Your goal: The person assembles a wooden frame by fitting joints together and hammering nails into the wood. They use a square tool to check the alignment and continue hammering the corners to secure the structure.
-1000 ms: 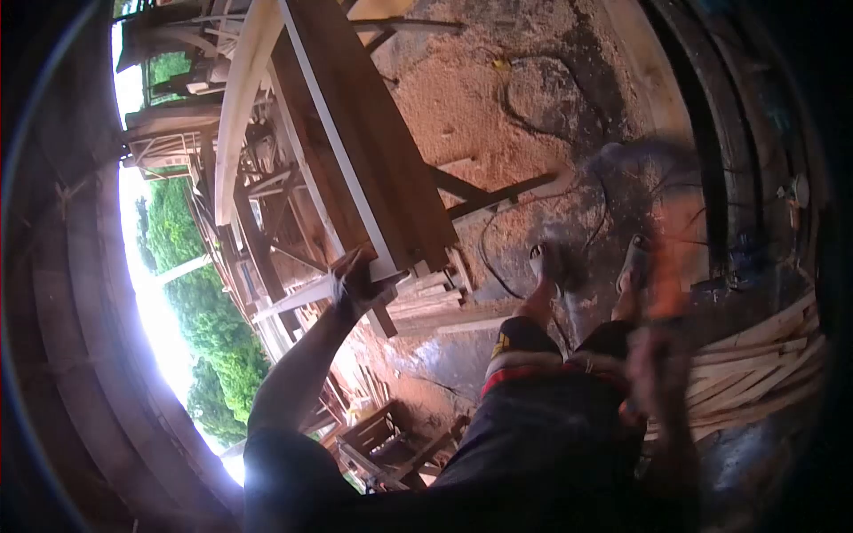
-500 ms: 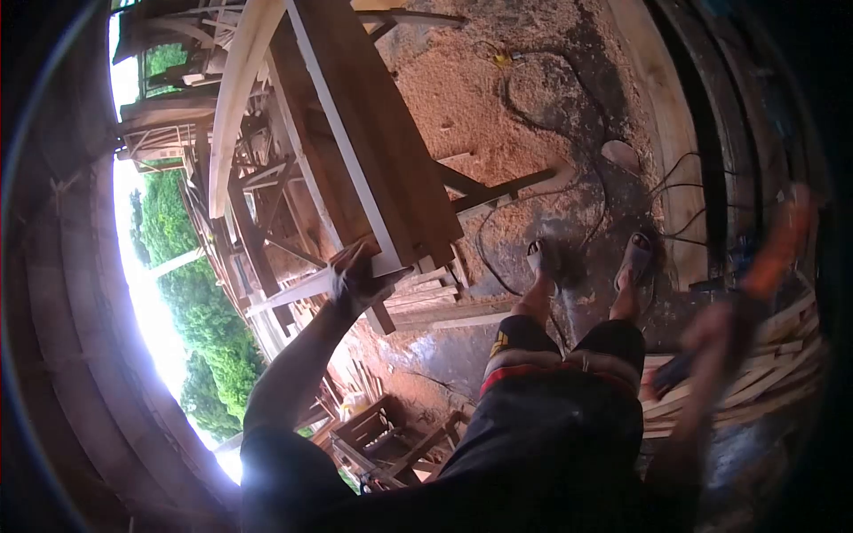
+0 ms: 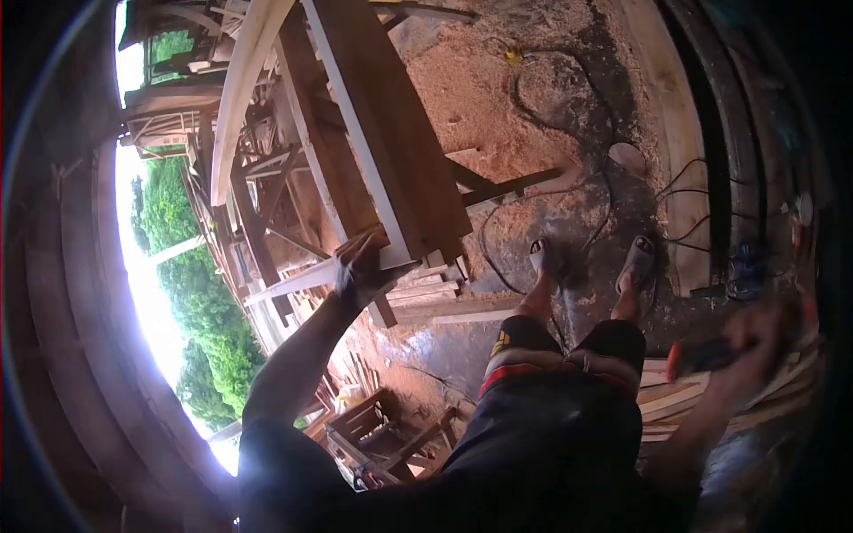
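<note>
My left hand (image 3: 360, 271) is closed round a pale wooden piece (image 3: 298, 282) at the near end of a long wooden beam (image 3: 395, 151). The piece sticks out to the left of the hand, and the fingers lie against the beam's end. Off to the right, my right hand (image 3: 755, 342) is blurred by motion and closed on a tool with a dark, red-tipped handle (image 3: 697, 357). The far part of that tool is too smeared to make out.
Sawdust (image 3: 462, 107) covers much of the floor, with a dark cable (image 3: 604, 191) across it. Thin wood strips (image 3: 671, 404) lie under my right arm. A thick plank (image 3: 671, 133) runs along the right. A small wooden frame (image 3: 360, 426) stands lower left.
My right hand and its tool have moved, the hand up and to the right. My left hand stays at the beam's end. The view has shifted slightly.
</note>
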Motion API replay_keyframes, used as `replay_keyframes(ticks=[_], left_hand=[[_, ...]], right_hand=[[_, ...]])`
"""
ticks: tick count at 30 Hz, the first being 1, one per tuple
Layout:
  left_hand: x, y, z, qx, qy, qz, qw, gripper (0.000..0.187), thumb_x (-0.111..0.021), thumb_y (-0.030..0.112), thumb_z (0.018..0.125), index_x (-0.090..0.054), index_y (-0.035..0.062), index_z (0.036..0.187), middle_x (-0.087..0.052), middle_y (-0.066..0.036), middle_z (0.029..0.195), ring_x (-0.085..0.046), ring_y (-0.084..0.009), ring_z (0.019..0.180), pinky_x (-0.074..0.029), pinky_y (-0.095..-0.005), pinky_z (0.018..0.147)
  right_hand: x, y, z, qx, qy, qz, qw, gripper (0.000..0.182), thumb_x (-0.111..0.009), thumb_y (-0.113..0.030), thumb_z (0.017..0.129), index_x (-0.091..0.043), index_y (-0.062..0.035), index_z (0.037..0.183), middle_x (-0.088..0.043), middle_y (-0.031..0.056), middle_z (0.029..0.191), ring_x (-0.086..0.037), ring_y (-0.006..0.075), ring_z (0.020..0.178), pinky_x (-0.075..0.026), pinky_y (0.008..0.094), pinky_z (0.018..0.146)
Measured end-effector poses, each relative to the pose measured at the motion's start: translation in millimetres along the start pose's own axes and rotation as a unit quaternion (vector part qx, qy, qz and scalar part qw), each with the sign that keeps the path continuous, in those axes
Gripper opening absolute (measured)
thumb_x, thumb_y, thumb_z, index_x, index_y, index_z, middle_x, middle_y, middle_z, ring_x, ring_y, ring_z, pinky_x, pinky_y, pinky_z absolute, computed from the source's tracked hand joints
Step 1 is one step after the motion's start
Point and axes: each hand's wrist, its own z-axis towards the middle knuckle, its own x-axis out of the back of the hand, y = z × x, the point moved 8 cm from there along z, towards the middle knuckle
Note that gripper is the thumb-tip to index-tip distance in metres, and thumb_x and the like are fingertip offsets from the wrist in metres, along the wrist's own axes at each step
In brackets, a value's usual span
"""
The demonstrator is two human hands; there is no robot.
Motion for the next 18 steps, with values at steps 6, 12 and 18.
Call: replay_keyframes(ticks=[6,12,18], left_hand=[[-3,-11,-9,-0.003,0.022,-0.046,0.999,0.047,-0.090,0.029,0.064,-0.065,0.0031,0.094,-0.068,-0.012,0.083,-0.068,-0.0289,0.071,-0.053,-0.0357,0.062],[-2,-6,-3,0.012,-0.003,-0.009,1.000,0.045,-0.090,0.032,0.066,-0.057,0.0076,0.084,-0.071,-0.012,0.090,-0.071,-0.0284,0.076,-0.057,-0.0368,0.066],[-1,-5,-1,0.001,-0.010,-0.015,1.000,0.045,-0.090,0.031,0.066,-0.056,0.0080,0.085,-0.072,-0.012,0.091,-0.071,-0.0271,0.076,-0.057,-0.0365,0.066]], right_hand=[[-153,59,-100,0.130,-0.243,-0.283,0.919,0.028,-0.057,-0.024,0.091,-0.057,-0.0025,0.109,-0.059,0.0149,0.078,-0.060,0.0267,0.064,-0.049,0.0395,0.058],[-16,53,-9,-0.048,-0.076,0.080,0.993,0.014,-0.058,-0.021,0.097,-0.048,-0.0154,0.089,-0.041,-0.0051,0.068,-0.043,0.0067,0.055,-0.040,0.0208,0.052],[-126,59,-60,0.001,-0.152,-0.056,0.987,0.021,-0.061,-0.024,0.093,-0.056,-0.0034,0.098,-0.054,0.0062,0.074,-0.055,0.0175,0.062,-0.048,0.0345,0.057]])
